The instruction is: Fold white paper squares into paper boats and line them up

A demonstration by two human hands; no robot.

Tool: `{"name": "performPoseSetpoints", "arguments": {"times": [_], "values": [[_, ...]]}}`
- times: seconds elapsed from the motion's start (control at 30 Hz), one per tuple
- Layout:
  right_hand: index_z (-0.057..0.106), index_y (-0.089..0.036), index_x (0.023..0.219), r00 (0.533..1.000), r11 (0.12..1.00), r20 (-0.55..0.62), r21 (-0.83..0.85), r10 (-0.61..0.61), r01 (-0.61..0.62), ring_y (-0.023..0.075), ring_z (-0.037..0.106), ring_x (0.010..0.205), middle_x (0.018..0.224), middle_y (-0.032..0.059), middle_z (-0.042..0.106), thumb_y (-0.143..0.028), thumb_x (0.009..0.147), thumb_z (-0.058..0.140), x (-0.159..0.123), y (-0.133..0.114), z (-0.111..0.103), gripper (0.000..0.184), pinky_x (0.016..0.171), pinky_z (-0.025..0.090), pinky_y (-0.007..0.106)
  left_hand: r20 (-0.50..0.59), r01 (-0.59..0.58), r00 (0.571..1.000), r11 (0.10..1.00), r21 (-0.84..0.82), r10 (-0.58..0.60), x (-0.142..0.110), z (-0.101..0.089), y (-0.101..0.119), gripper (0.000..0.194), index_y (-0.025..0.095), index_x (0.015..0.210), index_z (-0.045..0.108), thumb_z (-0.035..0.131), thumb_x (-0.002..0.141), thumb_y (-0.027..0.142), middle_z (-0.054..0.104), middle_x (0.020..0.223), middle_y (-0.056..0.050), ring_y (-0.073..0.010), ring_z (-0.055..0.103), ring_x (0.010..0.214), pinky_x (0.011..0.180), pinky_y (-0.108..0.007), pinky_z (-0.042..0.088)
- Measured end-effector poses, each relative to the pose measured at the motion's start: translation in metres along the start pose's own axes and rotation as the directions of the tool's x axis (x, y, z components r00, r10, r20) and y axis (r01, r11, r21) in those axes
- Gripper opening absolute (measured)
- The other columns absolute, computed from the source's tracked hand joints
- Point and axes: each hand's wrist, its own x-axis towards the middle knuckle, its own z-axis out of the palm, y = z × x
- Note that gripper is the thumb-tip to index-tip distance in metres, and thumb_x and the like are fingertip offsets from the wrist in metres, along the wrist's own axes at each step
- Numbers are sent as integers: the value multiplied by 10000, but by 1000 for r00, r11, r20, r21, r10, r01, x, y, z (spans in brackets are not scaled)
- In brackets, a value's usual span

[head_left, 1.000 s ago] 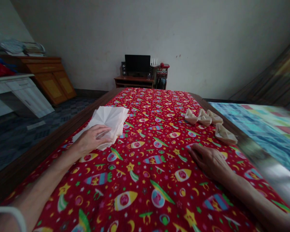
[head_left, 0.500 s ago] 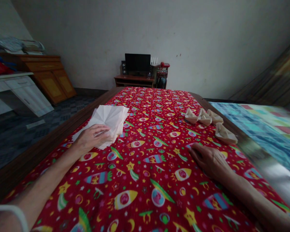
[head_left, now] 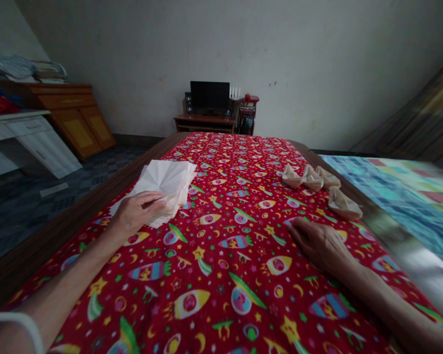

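My left hand [head_left: 138,211] rests on the near edge of a loose stack of creased white paper sheets [head_left: 166,176]. Its fingers are bent and close together at the edge of the paper; how many sheets they pinch is hidden. Creases fan out from a point on the top sheet. My right hand [head_left: 323,241] lies on the red patterned cloth [head_left: 221,280], fingers loosely curled with a gap beside the thumb, and holds nothing visible. Beyond it sit several folded paper boat shapes, the nearest folded paper boat [head_left: 344,204] apart from the others.
The cloth covers a long dark wooden table [head_left: 59,231]. A monitor [head_left: 210,96] with speakers stands on a small desk at the far wall. To the right is a bed with a blue patterned cover [head_left: 395,206]; a wooden cabinet [head_left: 72,113] and white desk [head_left: 44,142] stand left.
The fingers of my left hand have drawn slightly back and bent more at the paper's edge. My right hand and the folded boats have stayed where they were.
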Motion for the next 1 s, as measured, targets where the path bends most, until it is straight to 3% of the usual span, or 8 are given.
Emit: {"name": "performPoseSetpoints", "arguments": {"times": [0.17,0.37,0.7,0.87,1.0], "values": [[504,-206,720,1000,1000,4,0,9,-9,125,484,472,556,-1,537,-440,932,353,0,0,0,350,478,219,248,-81,81,993,996,-45,-85,0,0,-6,398,136,943,702,518,819,467,705,1040,-53,-220,649,925,865,-301,497],[501,-205,718,1000,1000,1,6,4,-4,118,479,469,558,-3,538,-439,932,356,0,1,1,349,475,218,243,-140,50,988,996,-72,-59,5,4,-18,341,158,756,715,557,716,457,723,968,-71,-212,665,865,851,-310,510],[489,-203,716,1000,1000,-17,-3,-12,12,117,469,463,555,-6,528,-432,933,363,0,1,2,339,473,215,242,-67,23,997,985,-169,-34,6,1,-14,349,151,751,707,596,710,479,719,939,-71,-173,651,840,835,-301,510],[496,-203,723,1000,1000,-10,6,-4,4,120,475,467,561,-5,533,-439,930,366,-1,2,2,340,477,219,245,-13,-23,1000,991,-133,21,6,-2,-15,354,160,804,701,602,755,497,710,952,-39,-161,631,917,909,-308,470],[503,-203,728,1000,1000,-12,9,-2,2,123,483,474,560,-4,534,-437,932,363,-1,1,2,340,478,219,246,-29,-18,999,997,-74,16,5,-1,-16,280,151,819,687,582,799,410,702,960,-35,-140,634,881,864,-275,486]]}}
